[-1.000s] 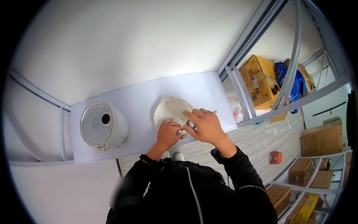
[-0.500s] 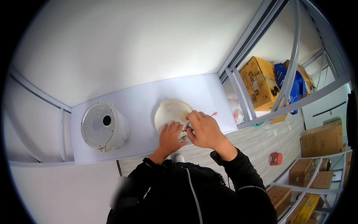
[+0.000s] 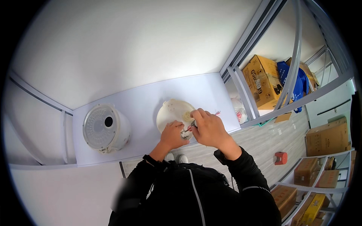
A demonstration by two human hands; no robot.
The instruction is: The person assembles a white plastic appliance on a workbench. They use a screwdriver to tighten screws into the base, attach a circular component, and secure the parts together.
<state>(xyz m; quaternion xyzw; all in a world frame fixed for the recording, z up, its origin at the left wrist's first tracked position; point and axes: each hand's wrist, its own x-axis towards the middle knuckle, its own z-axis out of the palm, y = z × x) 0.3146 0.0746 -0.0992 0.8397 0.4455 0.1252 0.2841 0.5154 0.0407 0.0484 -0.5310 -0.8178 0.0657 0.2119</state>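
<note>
A round, shallow white plastic cover (image 3: 166,113) lies on the table in front of me, with a small yellowish ring-shaped part (image 3: 187,116) inside it. My right hand (image 3: 211,129) is closed round what looks like a screwdriver (image 3: 189,128) with a dark and red handle, its tip pointing left and down toward the cover's near side. My left hand (image 3: 173,135) presses on the near edge of the cover, fingers bent over it close to the tool's tip. What lies under those fingertips is hidden. Thin reddish wires (image 3: 217,113) stick out beyond my right hand.
On the left of the white table (image 3: 143,150) stands a white cylindrical housing (image 3: 102,128) with a perforated grey face and a black hole. Metal frame bars (image 3: 245,92) rise at the right. Beyond are cardboard boxes (image 3: 262,83), a blue bag (image 3: 298,88) and a red stool (image 3: 280,158).
My left fingers have curled in more, closer to the tool's tip. My right hand has shifted slightly right, showing more of the tool's handle. The cover stays in place.
</note>
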